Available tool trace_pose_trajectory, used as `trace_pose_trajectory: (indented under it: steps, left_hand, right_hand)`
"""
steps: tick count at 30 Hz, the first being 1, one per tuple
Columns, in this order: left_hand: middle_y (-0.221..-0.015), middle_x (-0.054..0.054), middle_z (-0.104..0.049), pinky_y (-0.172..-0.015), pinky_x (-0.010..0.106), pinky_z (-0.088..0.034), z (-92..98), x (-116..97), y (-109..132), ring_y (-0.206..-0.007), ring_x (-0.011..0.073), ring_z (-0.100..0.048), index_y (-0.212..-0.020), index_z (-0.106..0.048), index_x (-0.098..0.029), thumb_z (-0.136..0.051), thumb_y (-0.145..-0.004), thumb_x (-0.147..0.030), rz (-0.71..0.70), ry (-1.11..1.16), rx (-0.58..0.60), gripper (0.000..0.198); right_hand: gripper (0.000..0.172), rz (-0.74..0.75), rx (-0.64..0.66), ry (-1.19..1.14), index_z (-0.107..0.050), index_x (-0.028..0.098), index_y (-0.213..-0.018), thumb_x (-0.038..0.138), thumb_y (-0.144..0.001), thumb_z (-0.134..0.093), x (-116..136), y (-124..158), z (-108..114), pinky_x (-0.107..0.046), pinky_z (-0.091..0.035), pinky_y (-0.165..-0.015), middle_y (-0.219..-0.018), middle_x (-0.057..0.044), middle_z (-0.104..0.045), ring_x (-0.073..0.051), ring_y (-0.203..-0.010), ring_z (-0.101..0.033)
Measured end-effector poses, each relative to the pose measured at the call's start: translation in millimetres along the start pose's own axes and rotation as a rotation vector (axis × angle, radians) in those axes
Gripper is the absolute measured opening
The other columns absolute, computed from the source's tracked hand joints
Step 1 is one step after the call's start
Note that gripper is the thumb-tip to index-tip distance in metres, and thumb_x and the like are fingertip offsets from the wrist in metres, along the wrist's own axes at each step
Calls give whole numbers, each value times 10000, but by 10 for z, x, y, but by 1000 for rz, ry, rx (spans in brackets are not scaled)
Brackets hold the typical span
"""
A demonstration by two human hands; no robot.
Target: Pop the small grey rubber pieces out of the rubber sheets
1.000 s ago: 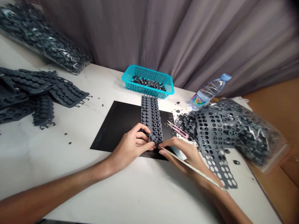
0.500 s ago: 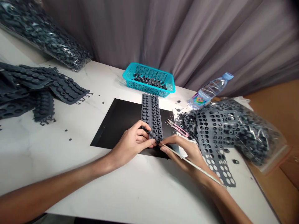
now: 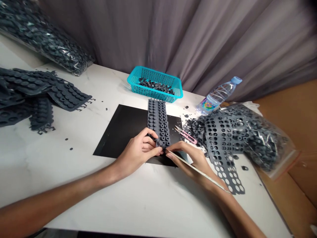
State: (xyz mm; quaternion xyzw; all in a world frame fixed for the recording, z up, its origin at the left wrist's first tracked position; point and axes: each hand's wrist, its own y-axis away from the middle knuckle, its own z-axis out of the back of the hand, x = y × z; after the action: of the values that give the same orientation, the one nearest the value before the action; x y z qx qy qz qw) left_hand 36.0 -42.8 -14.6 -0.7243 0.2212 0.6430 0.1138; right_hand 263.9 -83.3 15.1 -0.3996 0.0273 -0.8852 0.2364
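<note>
A dark grey rubber strip (image 3: 158,115), moulded with rows of small round parts, lies lengthwise over a black mat (image 3: 119,132). Its near end is pinched between the thumb and fingers of my left hand (image 3: 142,145). My right hand (image 3: 190,155) grips a thin, pale, stick-like tool (image 3: 195,169) much as one holds a pen. The tool's tip meets the strip's near end beside my left thumb; the exact contact is hidden by the fingers. Pink-handled thread snips (image 3: 186,135) rest at the mat's right edge, close to my right hand.
Behind the mat stands a turquoise basket (image 3: 155,92) with loose dark parts. At right are a water bottle (image 3: 219,96), a perforated rubber sheet (image 3: 223,145) and a plastic bag of parts (image 3: 267,142). More moulded strips (image 3: 66,92) and a large filled bag (image 3: 49,39) occupy the left.
The whole view has shifted slightly, so things appear a little further left. Both hands keep their hold at the strip's near end, with no other clear change.
</note>
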Motion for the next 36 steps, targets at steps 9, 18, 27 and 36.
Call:
trace_pose_trajectory:
  steps: [9, 18, 27, 36]
  left_hand:
    - [-869, 9, -726, -819, 317, -608, 13, 14, -19, -856, 203, -772, -1097, -514, -212, -775, -864, -293, -9, 0, 13, 360]
    - [-879, 7, -728, -820, 319, -616, 10, 22, -24, -855, 204, -776, -1098, -513, -214, -780, -858, -293, -19, -1, 12, 368]
    - [-848, 2, -716, -813, 330, -623, -13, 35, -30, -854, 217, -784, -1050, -505, -208, -760, -877, -289, -34, 0, 13, 318]
    - [-842, -5, -693, -794, 342, -623, -4, 37, -47, -813, 213, -780, -1059, -477, -213, -750, -881, -264, -10, 27, 27, 330]
  right_hand:
    - [211, 59, 5, 80, -648, 225, -1238, 282, -1038, -609, -34, -4, -21, -304, -560, -821, -1020, -56, -719, -178, -892, -691]
    - [205, 187, 14, 256, -623, 202, -1247, 224, -1065, -530, 0, -66, -40, -344, -552, -829, -1016, -78, -715, -210, -913, -658]
    - [186, 119, -63, 315, -578, 217, -1237, 237, -1073, -491, -141, -14, -172, -355, -552, -771, -1025, -85, -683, -224, -930, -637]
    - [193, 49, -148, 133, -616, 224, -1225, 235, -1054, -527, -68, -15, -255, -414, -559, -907, -1084, -104, -665, -249, -1062, -611]
